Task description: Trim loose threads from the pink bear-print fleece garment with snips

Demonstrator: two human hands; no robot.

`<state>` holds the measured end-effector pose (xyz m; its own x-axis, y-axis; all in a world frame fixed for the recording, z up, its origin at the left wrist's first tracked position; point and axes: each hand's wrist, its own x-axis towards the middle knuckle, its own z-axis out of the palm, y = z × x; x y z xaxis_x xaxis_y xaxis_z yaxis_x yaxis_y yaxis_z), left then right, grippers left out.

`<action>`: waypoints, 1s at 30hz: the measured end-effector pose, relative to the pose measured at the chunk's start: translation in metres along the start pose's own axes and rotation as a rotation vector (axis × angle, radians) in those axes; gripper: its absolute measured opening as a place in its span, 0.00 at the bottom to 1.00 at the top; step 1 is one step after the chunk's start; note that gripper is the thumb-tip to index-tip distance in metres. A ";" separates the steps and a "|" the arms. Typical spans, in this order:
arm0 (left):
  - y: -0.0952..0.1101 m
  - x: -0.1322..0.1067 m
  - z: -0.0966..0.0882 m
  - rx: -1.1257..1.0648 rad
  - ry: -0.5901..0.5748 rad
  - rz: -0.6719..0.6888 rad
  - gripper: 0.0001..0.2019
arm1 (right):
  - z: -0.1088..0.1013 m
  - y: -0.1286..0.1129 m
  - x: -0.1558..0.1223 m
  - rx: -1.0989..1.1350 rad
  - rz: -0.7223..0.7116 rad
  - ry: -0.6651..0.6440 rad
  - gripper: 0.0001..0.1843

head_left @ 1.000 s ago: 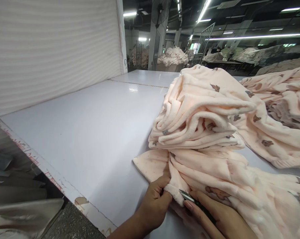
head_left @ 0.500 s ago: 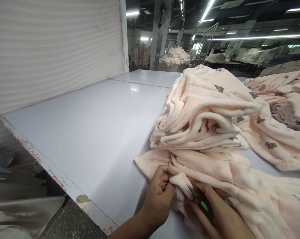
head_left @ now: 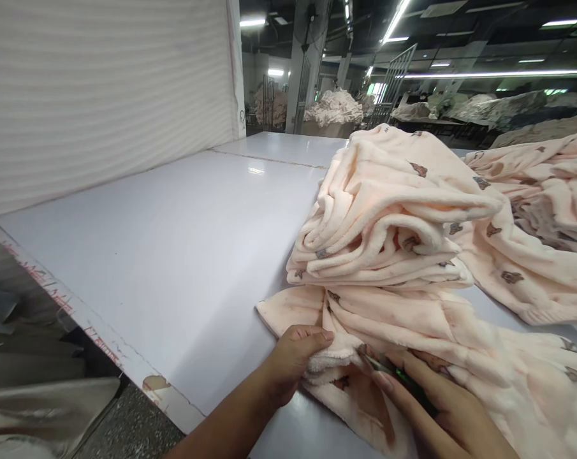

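A pale pink fleece garment (head_left: 426, 331) with small brown prints lies spread on the white table (head_left: 173, 255) in front of me. My left hand (head_left: 292, 360) pinches a folded edge of this garment, fingers closed on the cloth. My right hand (head_left: 441, 408) grips a small thread clipper (head_left: 388, 371) with a green spot, its metal tip against the fleece edge next to my left hand. Behind them sits a stack of folded pink fleece garments (head_left: 388, 217).
More pink fleece (head_left: 546, 185) is heaped at the right. A white ribbed wall (head_left: 101, 95) borders the table's left side. The table's near-left edge (head_left: 92, 338) is chipped, with grey material (head_left: 44, 408) below it. Fabric piles and metal racks stand far back.
My left hand has shifted its pinch and turned the garment's edge over, showing its inner side. The right hand with the clipper has moved slightly right along the edge.
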<state>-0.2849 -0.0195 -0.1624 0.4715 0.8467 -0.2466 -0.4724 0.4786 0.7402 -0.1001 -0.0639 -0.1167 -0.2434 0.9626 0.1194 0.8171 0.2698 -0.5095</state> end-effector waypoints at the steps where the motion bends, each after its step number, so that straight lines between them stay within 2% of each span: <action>1: 0.000 0.000 0.000 -0.002 -0.006 -0.003 0.15 | 0.000 -0.001 -0.001 -0.023 -0.010 -0.033 0.21; 4: -0.001 0.000 0.000 0.015 -0.030 -0.014 0.17 | 0.003 -0.003 0.000 -0.097 0.006 -0.088 0.21; 8: 0.000 -0.001 0.001 0.067 -0.047 -0.014 0.19 | 0.009 0.000 0.003 -0.157 -0.022 -0.079 0.21; 15: 0.001 0.001 -0.001 0.100 -0.064 -0.023 0.22 | 0.008 0.003 0.002 -0.156 0.037 -0.101 0.20; 21: -0.004 0.004 -0.003 0.115 -0.087 -0.016 0.23 | 0.010 0.000 0.004 -0.168 0.030 -0.087 0.21; 25: -0.003 0.003 -0.001 0.091 -0.070 -0.001 0.23 | 0.007 0.001 0.003 -0.136 0.013 -0.074 0.21; 30: -0.002 0.000 0.004 0.083 0.016 0.040 0.23 | 0.006 -0.006 -0.002 -0.169 -0.074 -0.065 0.20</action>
